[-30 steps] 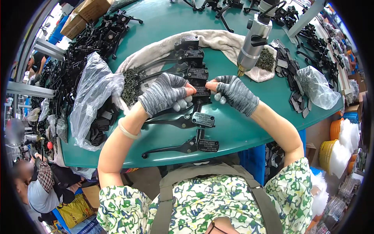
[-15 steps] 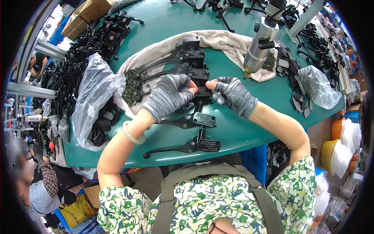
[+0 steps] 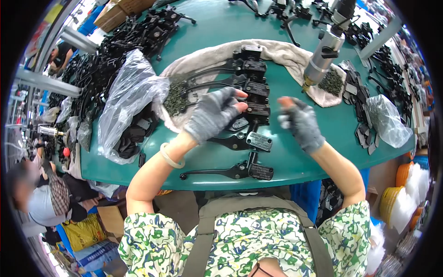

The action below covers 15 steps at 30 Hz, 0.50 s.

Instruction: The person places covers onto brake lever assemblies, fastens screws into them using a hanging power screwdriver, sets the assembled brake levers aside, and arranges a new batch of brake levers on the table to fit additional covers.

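Several black brake lever assemblies lie in a column on the green table, each with a rectangular reservoir cap (image 3: 256, 88). My left hand (image 3: 214, 113), in a grey fingerless glove, reaches over the levers. Its bare thumb and fingertip are apart at the left edge of a middle reservoir (image 3: 258, 109), and nothing shows between them. To the right of the column, my right hand (image 3: 302, 122) is raised with curled fingers, blurred; what they hold, if anything, is hidden. Nearest me lies a lever assembly (image 3: 261, 172), away from both hands.
A power screwdriver (image 3: 320, 57) hangs at the right above a beige towel (image 3: 286, 53). Small dark screws lie in a left pile (image 3: 174, 99) and a right pile (image 3: 331, 82). Black parts (image 3: 131, 44) and a plastic bag (image 3: 131, 99) cover the left. Another person (image 3: 48, 198) sits at lower left.
My right hand has drawn away from the reservoirs to the right. My left thumb and fingertip have spread apart beside them. The whole view has shifted slightly.
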Each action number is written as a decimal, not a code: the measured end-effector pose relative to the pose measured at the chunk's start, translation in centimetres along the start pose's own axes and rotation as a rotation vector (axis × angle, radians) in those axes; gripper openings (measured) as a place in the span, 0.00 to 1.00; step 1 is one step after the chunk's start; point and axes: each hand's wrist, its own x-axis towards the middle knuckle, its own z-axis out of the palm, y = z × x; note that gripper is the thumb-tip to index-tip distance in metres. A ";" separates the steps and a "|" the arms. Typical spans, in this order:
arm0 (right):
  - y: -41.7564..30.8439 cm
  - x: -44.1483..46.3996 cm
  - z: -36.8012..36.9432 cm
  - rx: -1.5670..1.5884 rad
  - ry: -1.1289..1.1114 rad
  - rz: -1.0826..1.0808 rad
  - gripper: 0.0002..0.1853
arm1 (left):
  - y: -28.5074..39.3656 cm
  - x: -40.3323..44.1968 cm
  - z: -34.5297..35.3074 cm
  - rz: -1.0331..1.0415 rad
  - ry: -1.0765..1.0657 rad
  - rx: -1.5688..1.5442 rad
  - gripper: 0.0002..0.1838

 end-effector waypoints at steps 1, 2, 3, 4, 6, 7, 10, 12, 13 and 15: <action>-1.1 -0.5 -1.2 -0.065 0.072 -0.043 0.10 | -0.8 -0.8 -1.0 -0.063 0.073 -0.099 0.07; -2.3 -0.8 -2.8 -0.131 0.145 -0.086 0.09 | -1.9 -1.8 -2.4 -0.124 0.146 -0.201 0.07; -3.0 -0.2 -5.7 -0.219 0.192 -0.244 0.10 | -1.8 -2.8 -4.6 -0.253 0.189 -0.218 0.07; -3.4 0.5 -8.5 -0.299 0.244 -0.400 0.10 | -5.6 -3.1 -6.4 -0.266 0.311 0.018 0.05; -5.2 3.4 -11.0 -0.749 0.293 -0.657 0.10 | -9.7 -3.8 -8.5 -0.080 0.405 0.319 0.07; -5.8 4.4 -11.1 -1.030 0.298 -0.679 0.11 | -11.5 -3.4 -8.7 -0.096 0.343 0.471 0.09; -7.5 6.9 -11.3 -1.670 0.301 -0.676 0.13 | -10.9 -2.7 -8.5 -0.151 0.245 0.711 0.11; -7.7 8.1 -11.4 -1.819 0.289 -0.583 0.13 | -10.6 -2.2 -8.3 -0.138 0.234 0.769 0.09; -8.0 7.9 -11.2 -1.848 0.279 -0.585 0.12 | -11.2 -2.1 -8.4 -0.108 0.242 0.783 0.08; -8.1 7.4 -11.2 -1.742 0.293 -0.630 0.11 | -11.6 -2.1 -8.6 0.015 0.286 0.874 0.05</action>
